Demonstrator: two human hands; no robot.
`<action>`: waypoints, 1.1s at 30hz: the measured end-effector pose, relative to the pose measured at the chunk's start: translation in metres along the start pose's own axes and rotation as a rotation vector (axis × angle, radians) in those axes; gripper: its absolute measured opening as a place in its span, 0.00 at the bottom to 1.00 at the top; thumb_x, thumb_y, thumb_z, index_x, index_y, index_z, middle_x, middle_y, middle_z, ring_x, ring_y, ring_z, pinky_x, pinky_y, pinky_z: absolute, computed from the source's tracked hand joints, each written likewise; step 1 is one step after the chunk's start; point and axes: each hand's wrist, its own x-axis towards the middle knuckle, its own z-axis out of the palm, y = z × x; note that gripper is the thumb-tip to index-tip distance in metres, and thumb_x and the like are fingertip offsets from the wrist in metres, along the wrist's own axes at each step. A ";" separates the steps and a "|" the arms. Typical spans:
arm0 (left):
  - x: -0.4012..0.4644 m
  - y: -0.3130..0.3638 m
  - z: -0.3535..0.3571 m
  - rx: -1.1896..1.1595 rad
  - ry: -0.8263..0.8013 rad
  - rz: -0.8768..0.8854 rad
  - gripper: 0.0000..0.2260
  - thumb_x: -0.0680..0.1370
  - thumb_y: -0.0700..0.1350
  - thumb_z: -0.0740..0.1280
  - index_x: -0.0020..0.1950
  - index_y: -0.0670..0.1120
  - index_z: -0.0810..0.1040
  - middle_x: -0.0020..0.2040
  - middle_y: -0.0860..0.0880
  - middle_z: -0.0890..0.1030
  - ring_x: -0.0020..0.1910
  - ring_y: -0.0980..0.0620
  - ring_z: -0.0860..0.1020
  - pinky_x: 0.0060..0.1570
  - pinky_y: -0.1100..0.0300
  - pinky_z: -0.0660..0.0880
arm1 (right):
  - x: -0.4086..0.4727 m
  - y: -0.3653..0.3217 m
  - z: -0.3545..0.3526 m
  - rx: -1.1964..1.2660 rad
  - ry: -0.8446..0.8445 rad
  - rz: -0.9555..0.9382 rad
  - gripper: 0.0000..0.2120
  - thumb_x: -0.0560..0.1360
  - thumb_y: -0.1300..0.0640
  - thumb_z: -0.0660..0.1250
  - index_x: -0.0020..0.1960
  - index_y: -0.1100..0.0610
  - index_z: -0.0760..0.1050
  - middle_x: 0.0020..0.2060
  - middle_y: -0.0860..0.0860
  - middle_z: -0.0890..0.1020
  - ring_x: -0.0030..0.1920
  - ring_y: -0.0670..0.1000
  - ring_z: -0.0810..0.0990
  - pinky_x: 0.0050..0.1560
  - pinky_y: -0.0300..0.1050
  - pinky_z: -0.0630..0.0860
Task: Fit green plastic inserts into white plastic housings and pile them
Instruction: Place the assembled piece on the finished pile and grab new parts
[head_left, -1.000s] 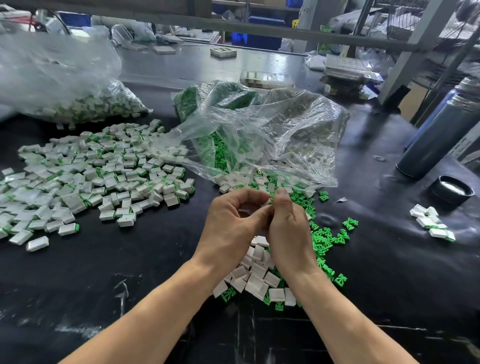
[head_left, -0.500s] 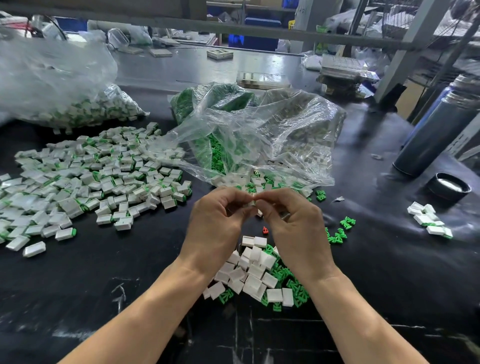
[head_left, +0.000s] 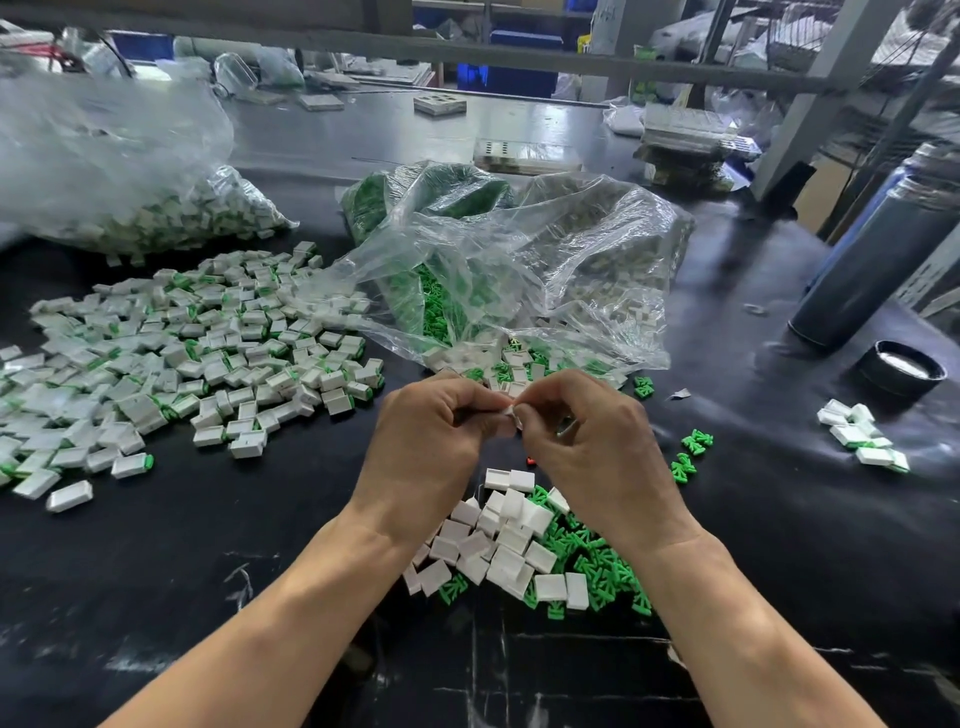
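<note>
My left hand (head_left: 426, 457) and my right hand (head_left: 597, 457) meet fingertip to fingertip over the black table, pinching one small white housing (head_left: 510, 414) between them; any green insert in it is hidden by the fingers. Below the hands lies a heap of loose white housings (head_left: 498, 545) mixed with green inserts (head_left: 592, 566). A wide pile of assembled white-and-green pieces (head_left: 171, 358) spreads across the left of the table.
A clear bag (head_left: 519, 270) holding green inserts and white housings lies open behind my hands. Another bag of assembled pieces (head_left: 156, 208) sits far left. A grey flask (head_left: 872, 260), a black lid (head_left: 901, 366) and a few assembled pieces (head_left: 857, 436) stand at right.
My hands have drawn slightly apart and lowered toward me, from overlapping to touching only at the fingertips. The white housing now shows between them.
</note>
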 end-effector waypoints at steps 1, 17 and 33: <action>0.000 0.000 0.001 0.003 0.001 0.001 0.10 0.72 0.36 0.78 0.46 0.51 0.88 0.42 0.59 0.86 0.43 0.60 0.85 0.48 0.63 0.81 | 0.001 0.001 0.000 0.003 0.012 0.005 0.02 0.77 0.61 0.74 0.49 0.56 0.82 0.41 0.46 0.83 0.41 0.42 0.80 0.41 0.28 0.74; 0.001 0.000 -0.001 -0.016 0.006 -0.035 0.08 0.72 0.38 0.78 0.45 0.51 0.87 0.40 0.59 0.86 0.42 0.62 0.84 0.44 0.70 0.77 | -0.001 0.009 0.007 0.059 0.011 0.077 0.04 0.78 0.58 0.74 0.51 0.50 0.84 0.42 0.42 0.84 0.44 0.42 0.81 0.44 0.31 0.74; -0.002 0.002 -0.003 0.144 -0.007 -0.002 0.07 0.74 0.40 0.78 0.46 0.53 0.86 0.42 0.60 0.85 0.43 0.62 0.83 0.47 0.62 0.81 | -0.001 0.006 0.003 -0.001 -0.079 0.128 0.03 0.79 0.55 0.72 0.52 0.53 0.83 0.43 0.45 0.84 0.44 0.46 0.82 0.47 0.48 0.81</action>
